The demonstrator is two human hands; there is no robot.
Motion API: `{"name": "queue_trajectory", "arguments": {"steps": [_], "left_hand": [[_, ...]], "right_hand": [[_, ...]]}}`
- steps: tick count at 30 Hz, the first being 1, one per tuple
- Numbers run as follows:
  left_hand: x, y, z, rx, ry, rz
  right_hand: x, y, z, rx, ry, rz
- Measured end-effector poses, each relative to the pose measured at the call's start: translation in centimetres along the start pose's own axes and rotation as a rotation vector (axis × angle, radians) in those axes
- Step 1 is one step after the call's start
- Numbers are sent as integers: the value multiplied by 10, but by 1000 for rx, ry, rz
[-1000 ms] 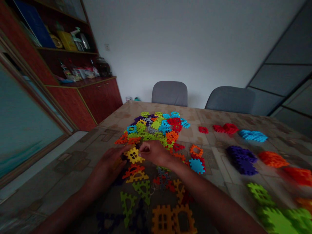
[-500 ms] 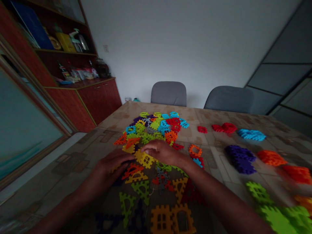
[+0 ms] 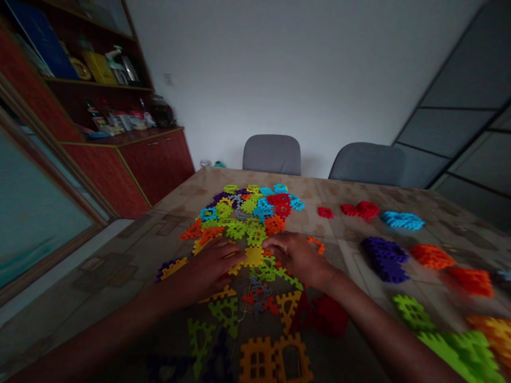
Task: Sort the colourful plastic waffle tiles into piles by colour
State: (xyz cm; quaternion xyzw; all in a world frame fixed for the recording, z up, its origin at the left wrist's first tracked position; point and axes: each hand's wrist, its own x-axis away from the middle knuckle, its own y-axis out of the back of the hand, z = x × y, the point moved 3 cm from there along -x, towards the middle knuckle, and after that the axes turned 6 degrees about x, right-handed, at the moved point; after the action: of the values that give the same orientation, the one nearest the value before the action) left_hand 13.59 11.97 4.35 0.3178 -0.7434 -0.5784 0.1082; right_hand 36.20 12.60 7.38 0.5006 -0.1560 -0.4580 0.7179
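Observation:
Toothed plastic building tiles in many colours lie loosely heaped around both hands. My left hand [image 3: 217, 263] reaches over the yellow ones, its fingers closed at the left edge of a plain yellow tile [image 3: 253, 256]. More yellow shows under those fingers, mostly hidden. Just right of this tile is my right hand [image 3: 299, 258], its fingers bent but apart, with nothing visible in them. Its fingertips are close to a lime-green tile [image 3: 255, 234]. Nearer to me lie a grey tile [image 3: 260, 295], a yellow triangular tile [image 3: 288, 309] and an orange window tile [image 3: 257, 359].
Along the right side stand grouped tiles: a red pile [image 3: 366, 209], a light-blue pile [image 3: 402, 219], a purple pile [image 3: 385, 259], an orange pile [image 3: 432, 256] and a lime-green pile [image 3: 459, 348]. Two grey chairs [image 3: 271, 154] stand beyond the patterned table [image 3: 120, 271].
My left hand has moved right, over the yellow tiles. My right hand has shifted right, off the yellow window tile, and a plain yellow tile now shows between the hands. The view has turned slightly.

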Motion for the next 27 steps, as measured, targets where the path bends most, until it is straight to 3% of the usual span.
{"name": "queue_trajectory", "arguments": {"steps": [4, 8, 10, 13, 16, 21, 27], "left_hand": [[3, 3, -1, -9, -10, -8], [26, 12, 4, -17, 16, -75], [41, 19, 11, 29, 105, -194], [61, 25, 25, 278, 366, -396], [71, 25, 33, 529, 562, -494], [71, 28, 21, 983, 689, -554], [64, 17, -31, 1399, 613, -348]], "right_hand": [[-18, -12, -2, 31, 24, 59], [-43, -30, 4, 53, 62, 119], [-53, -40, 12, 67, 97, 159], [-60, -53, 29, 83, 174, 219], [-62, -57, 40, 68, 236, 231], [-50, -26, 29, 10, 146, 54], [7, 25, 12, -102, 24, -134]]}}
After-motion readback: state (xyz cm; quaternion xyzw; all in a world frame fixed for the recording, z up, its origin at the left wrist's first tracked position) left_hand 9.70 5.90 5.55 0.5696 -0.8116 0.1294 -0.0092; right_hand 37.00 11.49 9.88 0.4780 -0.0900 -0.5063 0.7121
